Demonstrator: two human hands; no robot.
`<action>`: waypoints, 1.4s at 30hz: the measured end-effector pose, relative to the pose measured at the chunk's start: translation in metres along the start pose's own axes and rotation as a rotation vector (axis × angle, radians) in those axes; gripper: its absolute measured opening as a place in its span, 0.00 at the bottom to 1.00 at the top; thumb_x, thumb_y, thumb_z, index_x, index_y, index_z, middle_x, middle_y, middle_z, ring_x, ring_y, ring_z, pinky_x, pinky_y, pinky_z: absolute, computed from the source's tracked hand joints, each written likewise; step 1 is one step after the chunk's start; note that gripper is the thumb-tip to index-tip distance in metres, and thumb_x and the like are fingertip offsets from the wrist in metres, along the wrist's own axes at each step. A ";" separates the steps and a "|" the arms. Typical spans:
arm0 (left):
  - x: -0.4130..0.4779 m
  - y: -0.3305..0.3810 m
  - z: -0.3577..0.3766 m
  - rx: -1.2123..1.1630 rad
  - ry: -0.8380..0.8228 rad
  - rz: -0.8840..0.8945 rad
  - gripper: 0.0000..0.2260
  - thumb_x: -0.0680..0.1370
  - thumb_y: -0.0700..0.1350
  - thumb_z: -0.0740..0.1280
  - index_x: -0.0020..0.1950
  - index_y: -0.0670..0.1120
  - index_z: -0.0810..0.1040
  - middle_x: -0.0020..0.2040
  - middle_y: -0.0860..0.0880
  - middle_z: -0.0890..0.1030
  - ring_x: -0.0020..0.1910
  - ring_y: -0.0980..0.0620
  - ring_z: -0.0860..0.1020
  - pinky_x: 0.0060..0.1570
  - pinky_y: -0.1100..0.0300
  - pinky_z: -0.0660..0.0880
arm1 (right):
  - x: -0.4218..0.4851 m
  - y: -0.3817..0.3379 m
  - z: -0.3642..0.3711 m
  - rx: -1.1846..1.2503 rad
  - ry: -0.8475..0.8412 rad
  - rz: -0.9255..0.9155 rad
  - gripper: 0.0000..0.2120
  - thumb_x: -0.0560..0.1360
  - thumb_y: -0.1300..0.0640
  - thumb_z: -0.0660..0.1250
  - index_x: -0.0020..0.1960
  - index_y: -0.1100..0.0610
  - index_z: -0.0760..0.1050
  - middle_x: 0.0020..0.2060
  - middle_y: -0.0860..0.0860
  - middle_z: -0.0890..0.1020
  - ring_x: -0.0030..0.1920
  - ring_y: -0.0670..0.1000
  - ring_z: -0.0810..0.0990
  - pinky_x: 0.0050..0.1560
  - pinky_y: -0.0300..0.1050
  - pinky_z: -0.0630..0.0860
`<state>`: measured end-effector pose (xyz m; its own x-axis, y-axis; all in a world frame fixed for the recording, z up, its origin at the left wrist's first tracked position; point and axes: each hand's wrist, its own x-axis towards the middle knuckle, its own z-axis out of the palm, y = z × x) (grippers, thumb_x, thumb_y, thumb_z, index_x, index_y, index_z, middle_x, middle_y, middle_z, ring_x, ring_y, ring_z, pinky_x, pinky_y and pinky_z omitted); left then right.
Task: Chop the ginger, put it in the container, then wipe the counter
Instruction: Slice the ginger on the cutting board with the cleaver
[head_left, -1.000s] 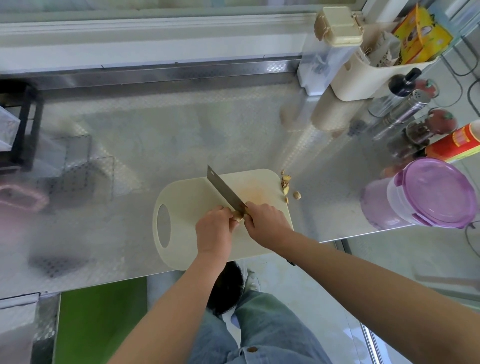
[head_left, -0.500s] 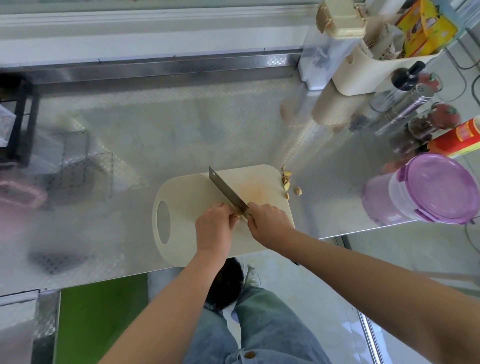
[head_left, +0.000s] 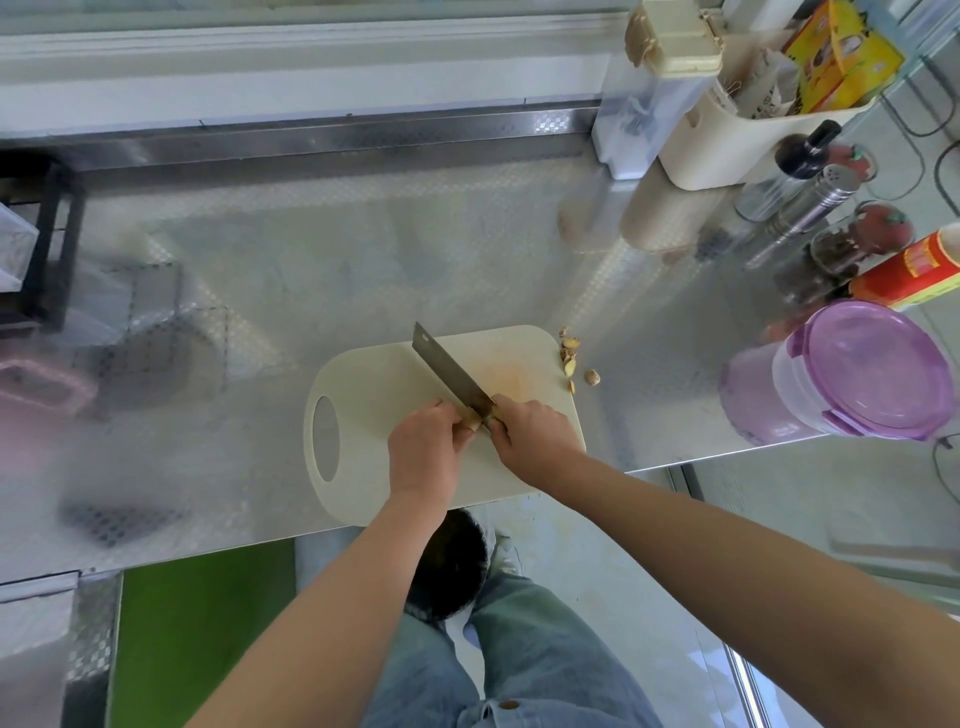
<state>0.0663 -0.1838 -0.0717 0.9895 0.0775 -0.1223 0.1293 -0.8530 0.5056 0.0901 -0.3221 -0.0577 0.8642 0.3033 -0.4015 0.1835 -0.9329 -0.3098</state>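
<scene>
Fingers: left hand (head_left: 425, 451) curled on the ginger (head_left: 474, 417), pinning it to the board (head_left: 374, 384); right hand (head_left: 531, 435) wrapped around the knife (head_left: 451, 373) handle, blade apparently touching the ginger. Ginger trimmings (head_left: 571, 358) off the board's right edge. Purple-lidded container (head_left: 862, 371) far right on the counter (head_left: 322, 270).

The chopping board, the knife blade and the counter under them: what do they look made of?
Chopping board: probably plastic, a matte cream sheet with rounded corners, a moulded oval handle hole and a faint orange stain. Knife blade: metal, likely steel, flat grey with a dull sheen. Counter: looks like stainless steel with a fine embossed check pattern; it mirrors the jars and boxes standing on it.
</scene>
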 end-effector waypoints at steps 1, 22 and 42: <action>0.000 0.000 0.000 0.014 0.003 -0.004 0.06 0.76 0.46 0.70 0.44 0.43 0.80 0.43 0.46 0.80 0.41 0.44 0.78 0.36 0.57 0.64 | 0.000 -0.002 -0.001 -0.031 -0.005 -0.016 0.09 0.81 0.55 0.53 0.55 0.56 0.69 0.37 0.55 0.76 0.38 0.58 0.76 0.37 0.49 0.73; -0.010 -0.008 0.006 -0.045 0.073 0.064 0.05 0.72 0.42 0.74 0.40 0.45 0.78 0.37 0.49 0.78 0.34 0.47 0.75 0.33 0.57 0.68 | 0.001 0.005 -0.005 0.220 0.101 0.157 0.10 0.80 0.53 0.55 0.48 0.59 0.68 0.36 0.56 0.73 0.36 0.59 0.73 0.34 0.48 0.68; -0.002 -0.008 0.005 -0.009 0.011 0.021 0.05 0.74 0.44 0.72 0.46 0.42 0.81 0.42 0.46 0.80 0.39 0.45 0.77 0.37 0.57 0.67 | -0.024 -0.003 -0.046 -0.153 -0.069 -0.137 0.14 0.80 0.58 0.52 0.66 0.57 0.60 0.33 0.52 0.67 0.36 0.56 0.71 0.31 0.43 0.63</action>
<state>0.0625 -0.1797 -0.0798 0.9927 0.0651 -0.1017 0.1085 -0.8501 0.5153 0.0902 -0.3353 -0.0078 0.7930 0.4371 -0.4244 0.3704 -0.8990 -0.2337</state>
